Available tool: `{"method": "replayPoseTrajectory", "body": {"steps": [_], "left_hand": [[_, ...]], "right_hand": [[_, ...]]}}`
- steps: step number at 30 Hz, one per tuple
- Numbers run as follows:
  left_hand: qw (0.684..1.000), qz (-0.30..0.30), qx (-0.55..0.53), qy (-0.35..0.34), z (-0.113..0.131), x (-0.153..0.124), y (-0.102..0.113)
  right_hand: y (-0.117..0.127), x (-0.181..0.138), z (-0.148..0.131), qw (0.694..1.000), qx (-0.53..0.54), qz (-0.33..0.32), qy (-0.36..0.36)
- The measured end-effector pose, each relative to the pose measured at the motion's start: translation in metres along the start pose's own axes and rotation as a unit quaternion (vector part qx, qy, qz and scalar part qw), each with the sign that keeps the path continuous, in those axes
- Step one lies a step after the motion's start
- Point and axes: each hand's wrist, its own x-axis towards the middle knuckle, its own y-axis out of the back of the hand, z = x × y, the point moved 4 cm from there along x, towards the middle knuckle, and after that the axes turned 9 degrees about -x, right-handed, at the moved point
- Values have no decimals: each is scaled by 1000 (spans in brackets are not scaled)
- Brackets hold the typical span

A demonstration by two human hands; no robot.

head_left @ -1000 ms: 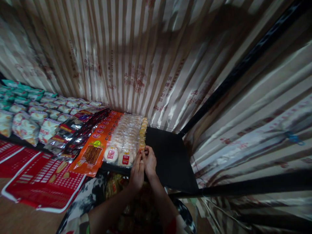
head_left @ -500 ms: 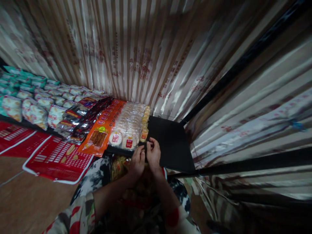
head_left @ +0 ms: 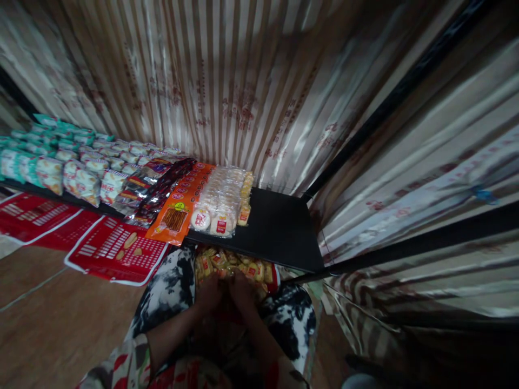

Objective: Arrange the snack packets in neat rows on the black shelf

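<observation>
Both hands are low in the head view, in my lap, below the front edge of a black shelf (head_left: 279, 232). My left hand (head_left: 208, 294) and my right hand (head_left: 242, 292) rest side by side in a heap of small yellow and red wrapped snacks (head_left: 233, 262). They are dark and blurred, so the fingers cannot be read. On the shelf stand a row of clear packs of round white cakes (head_left: 221, 200) and beside it a thin row of small yellow packets (head_left: 245, 197).
Further left on the shelf lie orange snack bags (head_left: 180, 208), dark red foil packs (head_left: 152, 186) and several white and green packets (head_left: 68, 167). Red printed sheets (head_left: 109, 251) hang below. Striped shiny curtains (head_left: 227, 81) close the back and right. Brown floor (head_left: 52, 324) lies at left.
Both hands drew back from the shelf's front edge, by the yellow packets, down into the snack heap in my lap. The camera tilted down and back.
</observation>
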Motion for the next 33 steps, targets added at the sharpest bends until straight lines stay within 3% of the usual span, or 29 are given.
{"method": "replayPoseTrajectory", "body": {"steps": [8,13,19,25,29,33], "left_hand": [[999,9,-3,-51,10,1,-1],[991,96,-11,-88,24,-1,13],[990,47,-49,-124,46,4,16],[978,71,-101,-166,74,8,17],[970,130,-118,-169,96,17,32],[967,147,-133,-161,120,28,47]], "right_hand": [[8,8,-6,999,30,8,-40],[38,4,-3,993,114,38,3],[82,-2,3,961,261,59,76],[111,3,5,933,340,80,85],[117,9,9,918,368,137,60],[111,18,1,922,363,112,79]]}}
